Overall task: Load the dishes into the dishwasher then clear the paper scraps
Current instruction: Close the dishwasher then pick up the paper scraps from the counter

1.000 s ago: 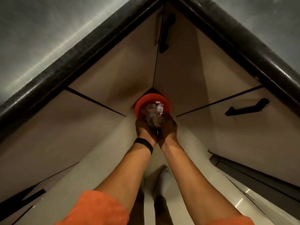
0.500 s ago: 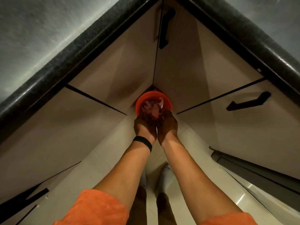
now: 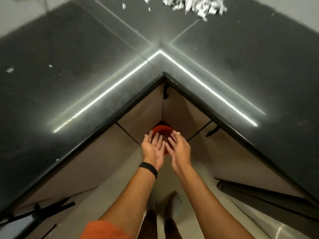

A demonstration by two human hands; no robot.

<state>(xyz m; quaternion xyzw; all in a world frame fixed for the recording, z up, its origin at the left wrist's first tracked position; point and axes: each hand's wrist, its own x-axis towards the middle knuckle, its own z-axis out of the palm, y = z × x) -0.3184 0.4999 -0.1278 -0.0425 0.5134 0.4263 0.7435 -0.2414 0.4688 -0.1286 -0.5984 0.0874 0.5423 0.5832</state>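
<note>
Left hand (image 3: 152, 149) and right hand (image 3: 178, 147) spread open, empty, above the orange bin (image 3: 162, 129). Scraps inside, probably; it's dim. A big pile of paper scraps (image 3: 195, 4) waits on the counter (image 3: 69, 75); clearing's unfinished.

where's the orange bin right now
In the head view, the orange bin sits just below centre, tucked into the inner corner where the two cabinet runs meet, just beyond the open left hand and right hand.
</note>
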